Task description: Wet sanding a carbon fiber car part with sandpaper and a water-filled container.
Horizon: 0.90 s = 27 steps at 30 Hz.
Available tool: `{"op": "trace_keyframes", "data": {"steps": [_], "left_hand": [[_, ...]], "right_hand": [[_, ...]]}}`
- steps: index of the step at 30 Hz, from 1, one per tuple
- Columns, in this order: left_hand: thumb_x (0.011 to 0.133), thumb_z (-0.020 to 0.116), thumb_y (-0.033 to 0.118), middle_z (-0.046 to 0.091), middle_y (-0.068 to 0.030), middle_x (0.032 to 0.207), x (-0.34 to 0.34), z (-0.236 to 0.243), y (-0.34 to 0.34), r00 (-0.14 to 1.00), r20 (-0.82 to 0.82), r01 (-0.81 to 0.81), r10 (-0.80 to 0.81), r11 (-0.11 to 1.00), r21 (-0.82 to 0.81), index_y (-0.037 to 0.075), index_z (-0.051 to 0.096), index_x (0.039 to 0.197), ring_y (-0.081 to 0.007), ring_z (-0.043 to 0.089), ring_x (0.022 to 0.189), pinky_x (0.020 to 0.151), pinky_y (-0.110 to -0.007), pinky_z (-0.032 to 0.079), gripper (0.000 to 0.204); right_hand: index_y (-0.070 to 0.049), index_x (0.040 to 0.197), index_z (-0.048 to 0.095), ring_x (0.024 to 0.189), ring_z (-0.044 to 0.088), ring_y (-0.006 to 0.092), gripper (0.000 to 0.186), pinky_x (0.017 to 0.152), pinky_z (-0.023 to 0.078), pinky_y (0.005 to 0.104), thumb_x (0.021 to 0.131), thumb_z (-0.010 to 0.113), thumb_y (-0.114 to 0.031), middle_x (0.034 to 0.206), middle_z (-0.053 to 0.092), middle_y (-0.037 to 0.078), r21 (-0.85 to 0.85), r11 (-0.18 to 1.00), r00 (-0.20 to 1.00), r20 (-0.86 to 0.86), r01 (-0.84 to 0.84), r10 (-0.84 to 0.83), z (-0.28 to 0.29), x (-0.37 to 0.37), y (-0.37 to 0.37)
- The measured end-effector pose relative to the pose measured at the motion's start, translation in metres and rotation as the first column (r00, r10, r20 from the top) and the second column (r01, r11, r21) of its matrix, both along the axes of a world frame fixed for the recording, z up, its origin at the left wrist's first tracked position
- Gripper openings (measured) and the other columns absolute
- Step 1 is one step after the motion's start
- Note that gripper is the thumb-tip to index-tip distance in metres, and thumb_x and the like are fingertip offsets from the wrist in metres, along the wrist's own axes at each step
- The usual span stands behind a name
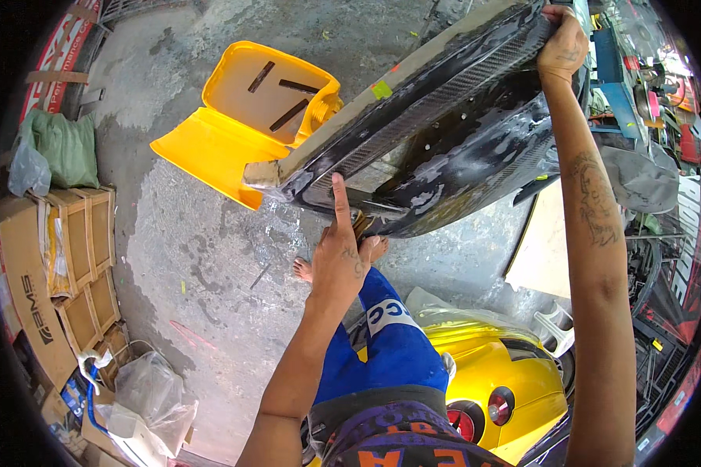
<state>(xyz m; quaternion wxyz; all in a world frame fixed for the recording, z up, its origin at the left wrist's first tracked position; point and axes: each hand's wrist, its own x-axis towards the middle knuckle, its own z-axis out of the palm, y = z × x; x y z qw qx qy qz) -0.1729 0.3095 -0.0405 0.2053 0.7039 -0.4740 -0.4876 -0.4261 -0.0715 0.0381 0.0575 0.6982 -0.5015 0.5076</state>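
A long black carbon-fibre body panel (475, 97), patchy with dull grey marks, slants from the middle up to the far right. My right hand (565, 47), arm outstretched, is closed round its far right end. My left hand (339, 261) is at the near left end, its index finger stretched over the panel's edge and its thumb low by the rim. The other fingers are hidden under or behind that edge. A small brownish piece (360, 224) shows beside the left fingers; what it is, I cannot make out. Green tape (381, 90) sticks to the pale long edge.
On the concrete floor beyond the panel lies a yellow moulded part (218, 148) with black strips. Cardboard boxes (43, 288) and a green sack (64, 148) line the left. A glossy yellow vehicle body part (514, 373) is close at my right, near a white stool (554, 330).
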Motion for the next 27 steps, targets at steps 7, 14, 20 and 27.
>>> {"op": "trace_keyframes", "data": {"steps": [7, 14, 20, 27], "left_hand": [[0.092, 0.075, 0.015, 0.073, -0.0251, 0.097, 0.012, -0.012, 0.028, 0.995, -0.077, -0.067, 0.071, 0.996, 0.052, 0.01, -0.007, 0.165, -0.0406, 0.074, 0.086, 0.074, -0.043, 0.056, 0.11], [0.088, 0.08, 0.02, 0.066, -0.0156, 0.078, 0.037, -0.067, 0.126, 0.997, -0.047, -0.062, 0.069, 0.99, 0.127, 0.003, 0.007, 0.165, -0.0268, 0.066, 0.066, 0.063, -0.037, 0.051, 0.107], [0.085, 0.08, 0.008, 0.066, -0.0148, 0.079, 0.054, -0.057, 0.123, 0.996, -0.079, 0.03, -0.027, 0.999, 0.039, 0.014, 0.013, 0.167, -0.0273, 0.065, 0.067, 0.064, -0.037, 0.051, 0.106], [0.086, 0.079, 0.004, 0.069, -0.0225, 0.105, 0.03, -0.003, 0.02, 0.888, 0.337, 0.324, -0.311, 0.946, 0.019, 0.024, 0.019, 0.167, -0.0397, 0.068, 0.095, 0.082, -0.046, 0.054, 0.102]], "right_hand": [[0.001, 0.086, 0.07, 0.082, 0.065, 0.0242, 0.054, 0.081, 0.048, 0.0359, 0.108, 0.037, -0.036, 0.082, 0.07, 0.013, 0.067, 0.997, 0.998, 0.066, -0.029, 0.024, 0.0, 0.004, 0.004], [-0.005, 0.091, 0.068, 0.084, 0.067, 0.0339, 0.036, 0.078, 0.051, 0.0421, 0.104, 0.04, -0.023, 0.088, 0.071, 0.016, -0.076, 0.991, 0.958, -0.258, 0.108, -0.124, -0.008, -0.007, -0.004], [-0.009, 0.089, 0.064, 0.086, 0.069, 0.0382, 0.021, 0.077, 0.052, 0.0462, 0.099, 0.047, -0.014, 0.09, 0.072, 0.014, -0.235, 0.957, 0.89, -0.381, 0.169, -0.251, -0.006, 0.011, -0.006], [-0.011, 0.091, 0.065, 0.088, 0.069, 0.0382, 0.021, 0.076, 0.052, 0.0457, 0.098, 0.047, -0.019, 0.092, 0.073, 0.014, -0.15, 0.979, 0.945, -0.276, 0.136, -0.174, -0.005, 0.015, 0.005]]}}
